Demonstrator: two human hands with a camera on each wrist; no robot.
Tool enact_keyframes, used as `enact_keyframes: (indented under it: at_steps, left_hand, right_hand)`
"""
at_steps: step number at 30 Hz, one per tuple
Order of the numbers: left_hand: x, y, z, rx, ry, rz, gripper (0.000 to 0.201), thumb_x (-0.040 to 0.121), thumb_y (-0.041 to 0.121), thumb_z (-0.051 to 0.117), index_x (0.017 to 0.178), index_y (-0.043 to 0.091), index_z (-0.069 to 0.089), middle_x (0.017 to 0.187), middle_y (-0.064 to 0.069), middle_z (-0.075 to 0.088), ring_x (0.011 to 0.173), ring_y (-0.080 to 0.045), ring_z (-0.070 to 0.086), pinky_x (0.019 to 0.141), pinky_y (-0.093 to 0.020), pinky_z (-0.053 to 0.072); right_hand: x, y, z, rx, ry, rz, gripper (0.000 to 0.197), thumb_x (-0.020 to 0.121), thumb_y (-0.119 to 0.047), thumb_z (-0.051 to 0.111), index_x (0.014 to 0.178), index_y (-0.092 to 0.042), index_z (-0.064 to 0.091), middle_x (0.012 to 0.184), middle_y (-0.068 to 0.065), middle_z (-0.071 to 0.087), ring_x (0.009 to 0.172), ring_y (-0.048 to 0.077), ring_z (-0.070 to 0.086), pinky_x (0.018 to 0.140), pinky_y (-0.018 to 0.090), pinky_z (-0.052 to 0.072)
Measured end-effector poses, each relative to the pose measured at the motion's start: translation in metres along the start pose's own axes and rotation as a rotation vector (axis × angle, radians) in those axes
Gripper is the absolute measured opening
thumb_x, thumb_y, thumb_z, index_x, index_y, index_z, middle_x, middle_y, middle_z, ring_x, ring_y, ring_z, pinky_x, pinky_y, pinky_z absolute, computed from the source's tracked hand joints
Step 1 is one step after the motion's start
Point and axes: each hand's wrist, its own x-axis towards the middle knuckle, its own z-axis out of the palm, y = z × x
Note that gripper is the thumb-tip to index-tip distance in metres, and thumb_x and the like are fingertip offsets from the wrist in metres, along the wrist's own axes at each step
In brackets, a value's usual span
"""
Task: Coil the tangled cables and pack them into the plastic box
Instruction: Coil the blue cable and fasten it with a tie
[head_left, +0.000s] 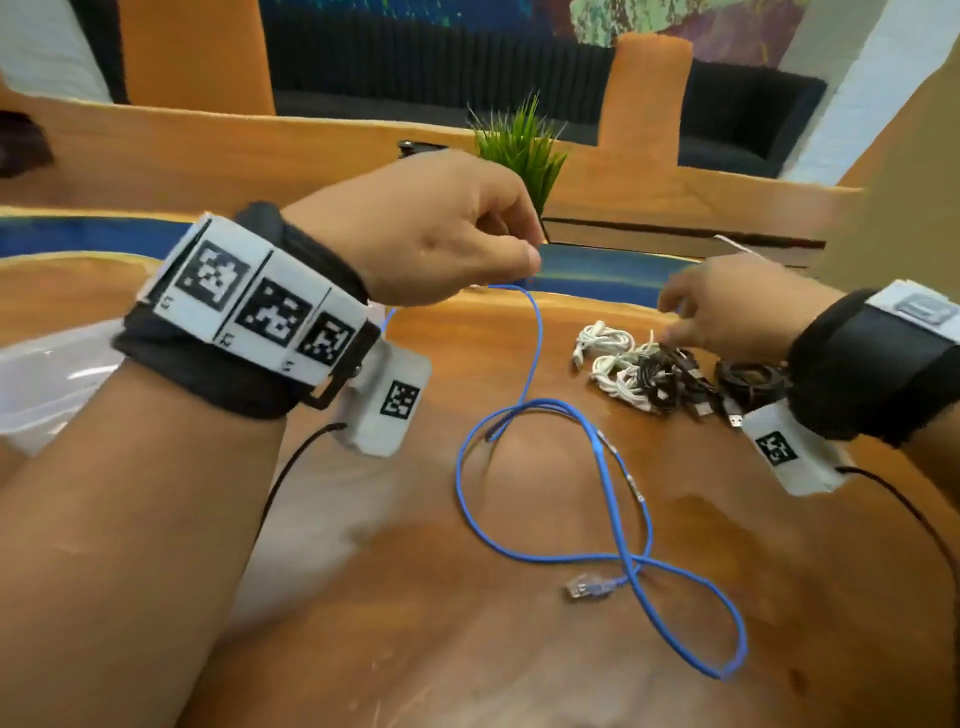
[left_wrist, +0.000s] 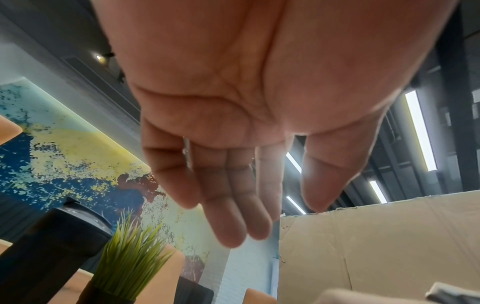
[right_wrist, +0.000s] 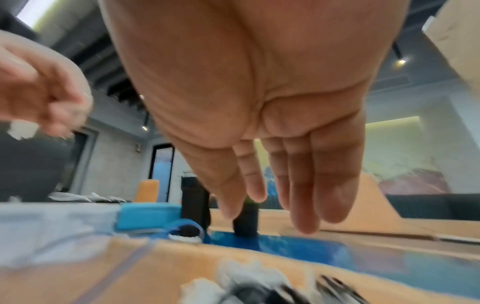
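Fingers (head_left: 524, 254) of the left hand (head_left: 415, 228) curl and pinch the blue cable (head_left: 540, 353) at thumb and forefinger, lifted above the desk (head_left: 415, 649); left wrist view shows the same hand's fingers looking straighter and no cable visible, so the head view is the one to trust for the pinch. Right hand (head_left: 737, 306) is spread and relaxed, holding nothing, hovering just above the far edge of the cable pile (head_left: 670, 374); blurred in both views.

Key relation: from the pinch, the blue cable drops straight down toward the person, then runs in loose loops on the desk, long axis roughly away-to-near, drifting right. Its clear plug end (head_left: 589, 590) lies near the person, well apart from both hands. Right hand is nearer the slack loops, so judgement is that it should feed the slack while the left holds the coil start. The loops cross at two spots, so there is snag risk if pulled fast.

Counts:
- blue cable: 1, one plug visible, other end not made out
- pile on the right: white and black cables mixed, individual count can't be told; a separate black coil (head_left: 748, 379) sits just right of it, partly under the right wrist
- plastic box (head_left: 47, 374): 1, translucent, far left edge, behind the left forearm; contents not visible

Nothing visibly packed yet; task judged early
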Motion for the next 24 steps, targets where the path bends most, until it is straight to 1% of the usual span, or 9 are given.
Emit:
enact_keyframes:
  at_steps: [3,6,9,10,12,14,17,21,24]
  left_hand:
    - [-0.002,-0.003,-0.005,-0.023,0.037,0.025,0.018,0.092,0.042,0.058,0.104,0.031,0.068,0.083,0.016,0.064,0.079,0.001,0.062,0.071,-0.025,0.050]
    - [-0.002,-0.003,-0.006,-0.034,0.048,0.043,0.018,0.093,0.040,0.058,0.106,0.031,0.068,0.086,0.016,0.063,0.082,0.001,0.061,0.072,-0.025,0.050]
    - [-0.002,-0.003,-0.006,-0.055,0.050,0.052,0.017,0.094,0.036,0.058,0.106,0.030,0.068,0.080,0.016,0.064,0.074,0.004,0.060,0.063,-0.014,0.044]
    - [-0.002,-0.002,-0.006,-0.075,0.044,0.054,0.016,0.094,0.033,0.058,0.106,0.029,0.068,0.078,0.015,0.064,0.072,0.006,0.061,0.060,-0.010,0.043]
    - [-0.002,-0.001,-0.007,-0.104,0.033,0.066,0.016,0.095,0.030,0.057,0.107,0.028,0.068,0.080,0.014,0.067,0.073,0.007,0.063,0.059,-0.007,0.044]
    - [-0.003,0.000,-0.008,-0.109,0.030,0.085,0.017,0.096,0.028,0.054,0.108,0.028,0.067,0.085,0.013,0.070,0.076,0.005,0.065,0.065,-0.013,0.049]
    - [0.004,-0.004,0.003,-0.043,0.010,0.066,0.018,0.095,0.024,0.052,0.104,0.026,0.068,0.083,0.009,0.070,0.073,-0.001,0.067,0.067,-0.023,0.053]
    - [0.014,-0.013,0.050,0.211,-0.311,-0.159,0.026,0.088,0.026,0.049,0.083,0.013,0.071,0.071,0.000,0.074,0.059,-0.011,0.070,0.060,-0.027,0.057]
    - [0.014,-0.016,0.073,0.189,-0.463,-0.270,0.025,0.087,0.020,0.046,0.073,0.011,0.066,0.070,-0.003,0.074,0.059,-0.016,0.072,0.053,-0.025,0.052]
  right_hand:
    - [-0.034,-0.028,-0.039,0.386,-0.030,-0.112,0.010,0.090,-0.028,0.067,0.100,-0.028,0.069,0.085,-0.004,0.073,0.071,0.008,0.067,0.067,0.027,0.055]
    - [-0.076,-0.052,-0.073,0.766,-0.197,-0.359,0.023,0.082,-0.016,0.071,0.103,-0.025,0.071,0.083,0.001,0.073,0.068,0.016,0.071,0.060,0.027,0.060]
    - [-0.100,-0.070,-0.085,0.617,-0.325,-0.616,0.056,0.076,-0.018,0.078,0.119,-0.050,0.061,0.088,-0.006,0.067,0.059,0.017,0.065,0.056,0.025,0.053]
    - [-0.102,-0.076,-0.082,0.466,-0.328,-0.675,0.057,0.078,-0.023,0.079,0.121,-0.054,0.057,0.090,-0.011,0.065,0.060,0.013,0.063,0.057,0.019,0.049]
    - [-0.099,-0.085,-0.072,0.242,-0.290,-0.750,0.040,0.080,-0.033,0.077,0.114,-0.049,0.063,0.092,-0.016,0.063,0.072,0.007,0.062,0.063,0.015,0.044]
    - [-0.092,-0.090,-0.069,0.273,-0.261,-0.736,0.020,0.084,-0.030,0.075,0.100,-0.039,0.070,0.086,-0.017,0.066,0.073,0.004,0.062,0.064,0.019,0.046]
    - [-0.083,-0.085,-0.075,0.505,-0.258,-0.619,0.019,0.087,-0.011,0.070,0.096,-0.026,0.074,0.071,-0.018,0.067,0.058,0.001,0.063,0.055,0.015,0.048]
    - [-0.079,-0.074,-0.083,0.745,-0.246,-0.549,0.021,0.086,-0.005,0.069,0.097,-0.021,0.076,0.077,-0.007,0.071,0.063,0.009,0.068,0.058,0.021,0.053]
    - [-0.060,-0.070,-0.056,0.492,-0.220,-0.377,0.015,0.088,-0.017,0.070,0.098,-0.029,0.072,0.080,-0.006,0.072,0.065,0.007,0.069,0.061,0.022,0.056]
